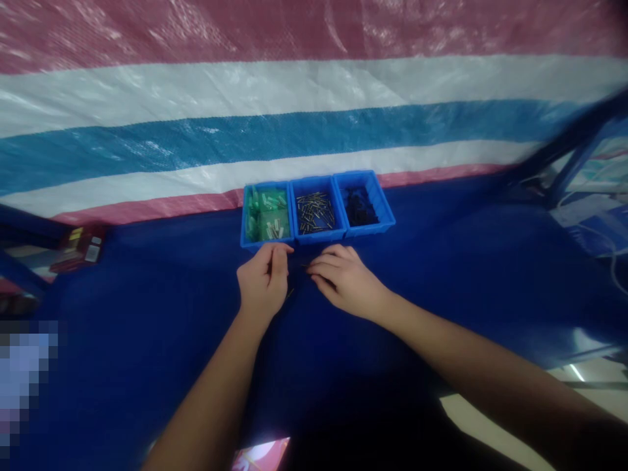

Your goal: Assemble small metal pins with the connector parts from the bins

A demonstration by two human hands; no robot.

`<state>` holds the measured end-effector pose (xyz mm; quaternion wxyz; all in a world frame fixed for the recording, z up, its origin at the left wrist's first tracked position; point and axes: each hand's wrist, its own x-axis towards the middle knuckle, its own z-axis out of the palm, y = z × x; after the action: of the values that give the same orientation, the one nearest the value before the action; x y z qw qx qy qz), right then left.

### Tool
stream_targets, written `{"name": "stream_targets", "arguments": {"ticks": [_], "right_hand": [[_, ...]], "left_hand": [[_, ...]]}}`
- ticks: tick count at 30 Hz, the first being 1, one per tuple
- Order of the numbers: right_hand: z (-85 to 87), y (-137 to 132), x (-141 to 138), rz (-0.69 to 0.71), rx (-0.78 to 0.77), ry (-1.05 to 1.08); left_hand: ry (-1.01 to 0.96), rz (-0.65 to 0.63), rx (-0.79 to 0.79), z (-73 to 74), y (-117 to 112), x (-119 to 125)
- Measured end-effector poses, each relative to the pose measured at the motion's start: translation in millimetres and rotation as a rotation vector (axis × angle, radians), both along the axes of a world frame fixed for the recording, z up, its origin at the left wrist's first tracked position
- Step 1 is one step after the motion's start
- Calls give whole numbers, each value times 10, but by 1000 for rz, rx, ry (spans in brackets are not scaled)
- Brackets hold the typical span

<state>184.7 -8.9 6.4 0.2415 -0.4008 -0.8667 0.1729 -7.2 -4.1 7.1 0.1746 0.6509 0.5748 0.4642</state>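
My left hand (263,278) is closed, its thumb pressed against the bent fingers in front of the left bin. What it holds, if anything, is hidden. My right hand (346,280) comes in from the right with its fingertips pinched together. A small dark tip shows at those fingertips, too small to name. Beside the left hand, a thin brass-coloured metal pin (291,292) shows low against the blue table. A narrow gap separates the two hands. Just beyond them, the middle blue bin (321,236) holds many similar thin metal pins (314,210).
The left blue bin (267,244) holds clear and whitish small pieces over green. Dark parts lie in the right blue bin (371,229). A red box (81,247) sits at the table's left end. Behind the blue table (161,314) hangs a striped sheet (294,85).
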Motion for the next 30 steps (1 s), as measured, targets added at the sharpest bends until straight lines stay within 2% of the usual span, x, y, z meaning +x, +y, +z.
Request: {"name": "stream_targets", "arguments": {"ticks": [3, 7, 22, 25, 30], "right_hand": [[-20, 28, 19, -48, 9, -1], [-27, 26, 19, -41, 4, -68], [-45, -7, -19, -64, 29, -54], [-14, -10, -17, -82, 47, 33], [32, -20, -26, -163, 30, 379]], "left_hand": [[-8, 12, -1, 12, 1, -6], [1, 29, -6, 19, 6, -14], [39, -49, 4, -10, 7, -12], [62, -53, 5, 15, -5, -6], [78, -80, 12, 38, -21, 8]]}}
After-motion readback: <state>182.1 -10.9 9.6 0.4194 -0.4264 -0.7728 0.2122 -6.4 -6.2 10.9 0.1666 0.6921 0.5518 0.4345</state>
